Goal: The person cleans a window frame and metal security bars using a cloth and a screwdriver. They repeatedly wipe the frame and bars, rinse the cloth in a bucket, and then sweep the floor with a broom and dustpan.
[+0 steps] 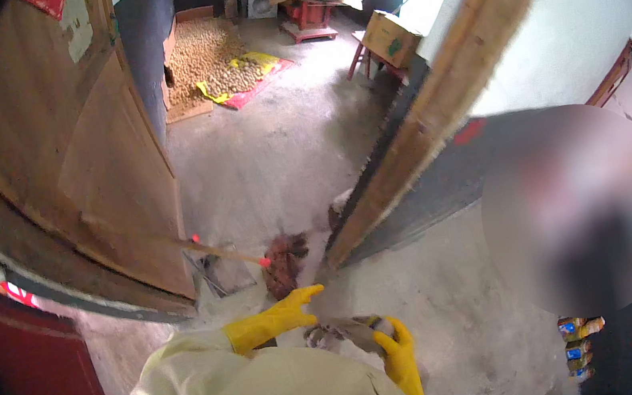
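Observation:
My left hand (pixel 291 311), in a yellow rubber glove, is stretched forward with thumb and fingers apart and nothing between them. My right hand (pixel 396 348), gloved the same way, grips a crumpled grey cloth (pixel 356 332) close to my body. The cloth's lower part is partly hidden by my pale sleeve (pixel 246 389). On the floor just beyond my left hand lies a reddish-brown bundle (pixel 286 265), possibly a mop head or rag. A thin wooden stick (pixel 227 252) with red ends slants beside it, near a dark dustpan-like object (pixel 231 273).
A wooden door (pixel 104 154) stands at left, with a wooden door frame (pixel 444 76) at right. Farther in, round produce (pixel 203 43) covers cardboard and a sack. A cardboard box (pixel 390 38) rests on a stool. Bottles (pixel 578 350) stand at right beside a blurred area, perhaps a person.

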`<state>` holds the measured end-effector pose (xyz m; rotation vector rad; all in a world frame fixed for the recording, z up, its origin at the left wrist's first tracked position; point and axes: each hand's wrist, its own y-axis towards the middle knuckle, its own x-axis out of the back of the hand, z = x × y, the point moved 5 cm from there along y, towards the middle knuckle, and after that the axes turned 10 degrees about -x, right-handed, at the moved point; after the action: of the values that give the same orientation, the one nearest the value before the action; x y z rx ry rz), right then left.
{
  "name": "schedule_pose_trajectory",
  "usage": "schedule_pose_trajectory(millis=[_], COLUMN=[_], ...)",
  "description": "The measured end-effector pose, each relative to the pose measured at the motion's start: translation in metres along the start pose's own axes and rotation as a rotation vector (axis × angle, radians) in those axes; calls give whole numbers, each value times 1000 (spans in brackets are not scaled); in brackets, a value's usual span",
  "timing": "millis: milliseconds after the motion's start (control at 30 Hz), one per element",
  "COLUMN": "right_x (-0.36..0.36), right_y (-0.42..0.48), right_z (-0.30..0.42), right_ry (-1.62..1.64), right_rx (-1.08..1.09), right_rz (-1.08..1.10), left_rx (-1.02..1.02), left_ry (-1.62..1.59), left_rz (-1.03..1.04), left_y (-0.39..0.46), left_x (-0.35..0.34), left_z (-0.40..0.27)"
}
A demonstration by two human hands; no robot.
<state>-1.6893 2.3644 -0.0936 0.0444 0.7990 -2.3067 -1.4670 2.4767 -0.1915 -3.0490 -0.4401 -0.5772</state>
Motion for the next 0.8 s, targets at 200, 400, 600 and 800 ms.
schedule_pose_trajectory(millis=[200, 400, 600, 800], right_x=[-217, -319, -361, -368], right_y=[124, 173, 275, 461], right_z=[47, 104, 176, 258], right_ry=[-462, -439, -336, -133], right_rx=[-15, -45, 62, 124], right_rz=[417, 739, 808, 699], left_rx=[-208, 30, 255, 330], left_ry=[-155, 124, -338, -769], left_rz=[-52, -270, -439, -665], left_y=[0, 6, 49, 156], left_x=[160, 246, 306, 384], left_z=[-34, 5, 48, 52])
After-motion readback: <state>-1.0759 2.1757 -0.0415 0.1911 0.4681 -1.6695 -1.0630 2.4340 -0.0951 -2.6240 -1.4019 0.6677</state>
